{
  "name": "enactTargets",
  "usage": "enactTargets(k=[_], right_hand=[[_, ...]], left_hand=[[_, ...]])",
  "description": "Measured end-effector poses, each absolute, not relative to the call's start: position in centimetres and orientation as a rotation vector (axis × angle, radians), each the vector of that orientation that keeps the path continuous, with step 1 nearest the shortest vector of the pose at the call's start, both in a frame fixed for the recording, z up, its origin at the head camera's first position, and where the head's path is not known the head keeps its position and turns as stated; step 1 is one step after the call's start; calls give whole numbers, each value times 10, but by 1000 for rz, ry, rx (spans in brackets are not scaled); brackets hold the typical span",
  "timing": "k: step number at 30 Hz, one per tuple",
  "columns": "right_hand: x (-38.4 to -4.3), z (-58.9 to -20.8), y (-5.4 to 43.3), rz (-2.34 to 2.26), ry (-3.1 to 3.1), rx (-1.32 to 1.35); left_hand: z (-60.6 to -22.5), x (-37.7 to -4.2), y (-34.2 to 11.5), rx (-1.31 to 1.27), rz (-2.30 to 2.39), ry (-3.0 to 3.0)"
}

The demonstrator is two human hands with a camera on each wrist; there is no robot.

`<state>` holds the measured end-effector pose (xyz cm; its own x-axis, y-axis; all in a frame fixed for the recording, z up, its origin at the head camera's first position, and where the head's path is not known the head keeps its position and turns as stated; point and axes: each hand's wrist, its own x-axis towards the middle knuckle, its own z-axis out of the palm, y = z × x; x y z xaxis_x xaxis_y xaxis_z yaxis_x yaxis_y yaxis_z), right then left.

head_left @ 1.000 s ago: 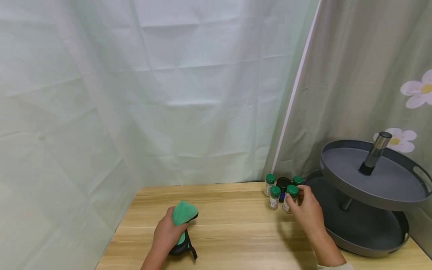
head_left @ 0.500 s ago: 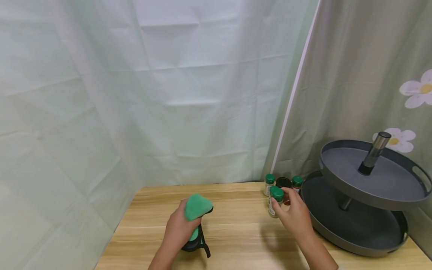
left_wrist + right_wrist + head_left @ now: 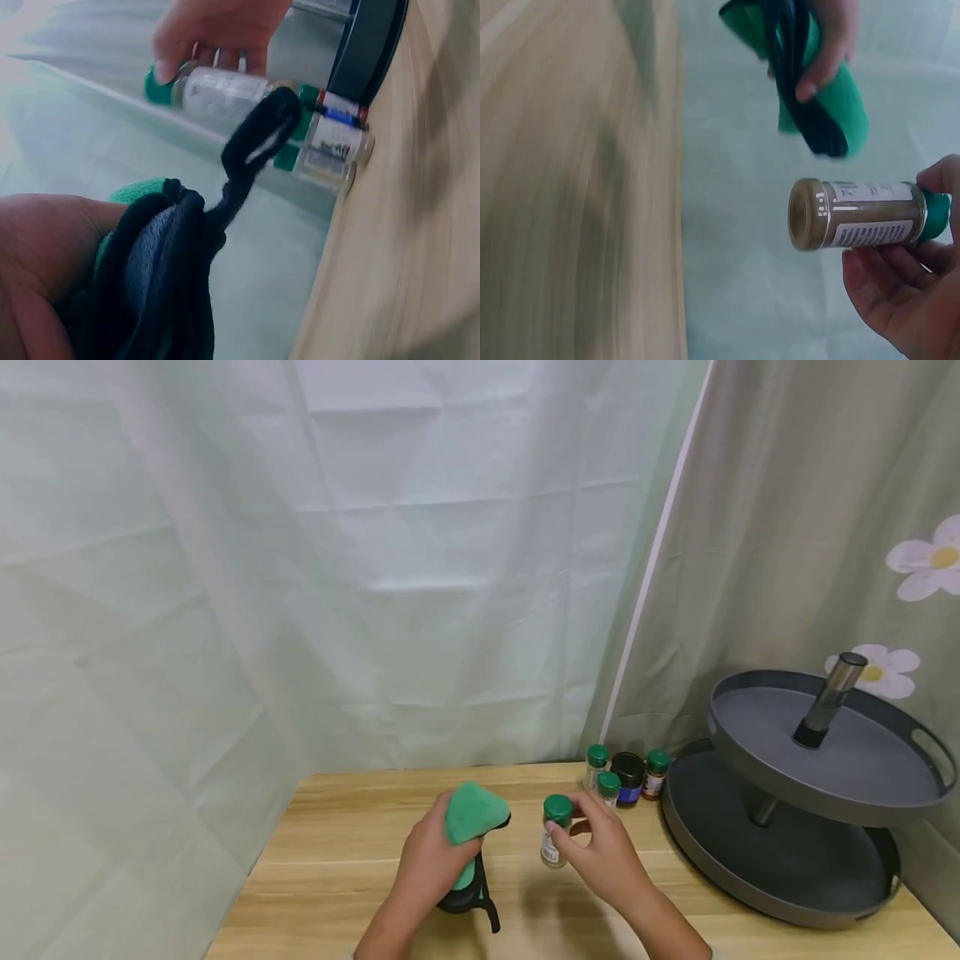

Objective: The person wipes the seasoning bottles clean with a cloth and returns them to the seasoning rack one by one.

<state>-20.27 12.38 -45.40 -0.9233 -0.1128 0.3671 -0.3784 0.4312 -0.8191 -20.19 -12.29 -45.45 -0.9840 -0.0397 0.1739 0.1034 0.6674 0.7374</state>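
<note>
My left hand (image 3: 435, 856) grips a folded green cloth (image 3: 474, 812) with black edging and a black hanging loop (image 3: 259, 139). To its right, my right hand (image 3: 603, 852) pinches a spice jar (image 3: 862, 214) near its green cap, fingers and thumb on either side. The jar is clear, with brownish contents and a white barcode label. In the head view it stands nearly upright over the table, a short gap away from the cloth. In the right wrist view the cloth hangs close to the jar's base end.
Two more green-capped jars (image 3: 597, 758) stand at the table's back edge, beside a black-lidded jar (image 3: 628, 777) and another green-capped jar (image 3: 656, 772). A dark two-tier round tray (image 3: 780, 893) occupies the right side of the wooden table (image 3: 337, 835). Curtains hang behind.
My right hand has lifted the spice jar from the group and carried it left, toward the middle. My left hand has moved right with the cloth, closing the distance between them.
</note>
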Motion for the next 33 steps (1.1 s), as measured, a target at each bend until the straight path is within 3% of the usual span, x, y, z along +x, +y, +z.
enactTargets(k=[13,28,33], right_hand=[[-189,-459,105,1546,-2339,888],[-194,-469,105,1808,-2298,569],[-195,-473,103,1890,-2237,507]], left_hand=[[-460,-194,-99,-178,-1270,-2705],[-451,-185,-92,-363,-1755,-2595],[-453,-186,-90,-317,-1854,-2528]])
